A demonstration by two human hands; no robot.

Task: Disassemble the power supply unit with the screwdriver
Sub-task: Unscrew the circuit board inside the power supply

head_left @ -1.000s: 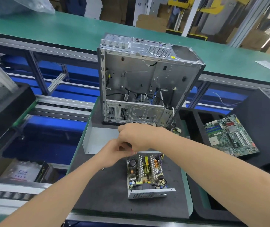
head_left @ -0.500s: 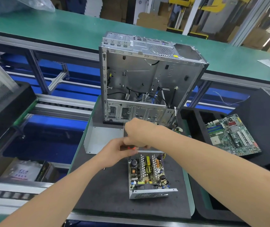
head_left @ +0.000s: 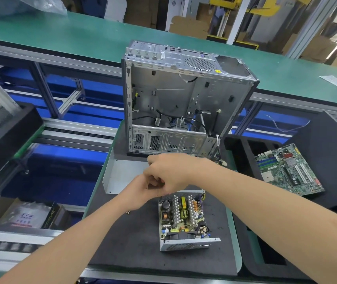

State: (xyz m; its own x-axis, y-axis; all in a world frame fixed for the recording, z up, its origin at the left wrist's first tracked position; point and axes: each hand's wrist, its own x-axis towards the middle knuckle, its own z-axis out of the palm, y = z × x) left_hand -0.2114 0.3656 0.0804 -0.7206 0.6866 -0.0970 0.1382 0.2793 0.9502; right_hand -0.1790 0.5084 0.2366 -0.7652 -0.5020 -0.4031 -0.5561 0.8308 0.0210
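Note:
The open power supply unit (head_left: 182, 220) lies on the black foam mat (head_left: 130, 244), its circuit board, coils and heat sinks exposed and its vented end wall facing me. Both hands meet just above its far left corner. My right hand (head_left: 169, 173) is curled with its knuckles up. My left hand (head_left: 141, 193) is curled beneath it and touches it. The screwdriver is hidden inside the two hands. The unit's grey sheet-metal cover (head_left: 120, 175) lies flat on the mat behind the hands.
An emptied desktop case (head_left: 173, 95) stands upright at the mat's far edge with loose cables inside. A motherboard (head_left: 288, 171) rests on a black tray to the right. A small screw (head_left: 128, 212) lies on the mat by my left wrist. Conveyor rails run on the left.
Both hands have stayed over the unit's far end, shifting slightly. A red bit of screwdriver handle that showed between the fingers half a second ago is now covered.

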